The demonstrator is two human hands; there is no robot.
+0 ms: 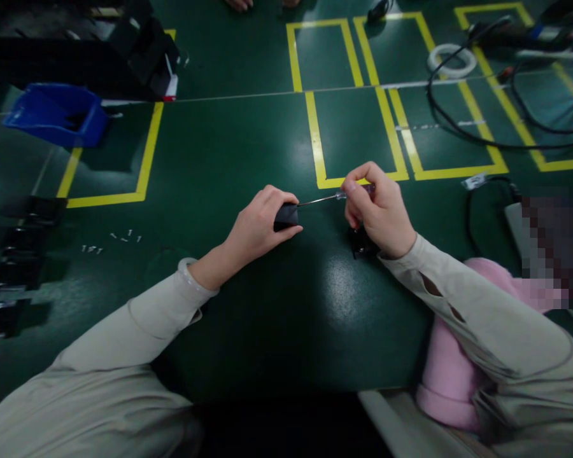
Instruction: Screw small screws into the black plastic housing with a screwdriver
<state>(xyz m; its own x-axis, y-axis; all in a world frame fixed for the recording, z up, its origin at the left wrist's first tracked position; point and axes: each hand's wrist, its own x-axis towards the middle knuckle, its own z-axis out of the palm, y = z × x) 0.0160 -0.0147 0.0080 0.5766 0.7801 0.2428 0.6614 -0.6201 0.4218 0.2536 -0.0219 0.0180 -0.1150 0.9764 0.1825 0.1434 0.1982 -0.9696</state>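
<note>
My left hand (265,219) grips a small black box-shaped part (286,217) between thumb and fingers, over the green table. In my right hand (375,207) is a screwdriver (341,194) with a clear handle, pinched by thumb and fingers. Its thin metal shaft points left, and the tip meets the upper right edge of the black part. Just below my right hand lies another small black piece (360,244), partly covered by the hand. Several small screws (125,236) are scattered on the table to the left of my left hand.
A blue bin (60,114) stands at the upper left beside dark equipment (138,51). Several black parts (16,267) line the left edge. Yellow tape (319,140) marks rectangles. Black cables (458,130) and a white ring (451,61) lie at right. Another person's hand (239,4) shows at the top.
</note>
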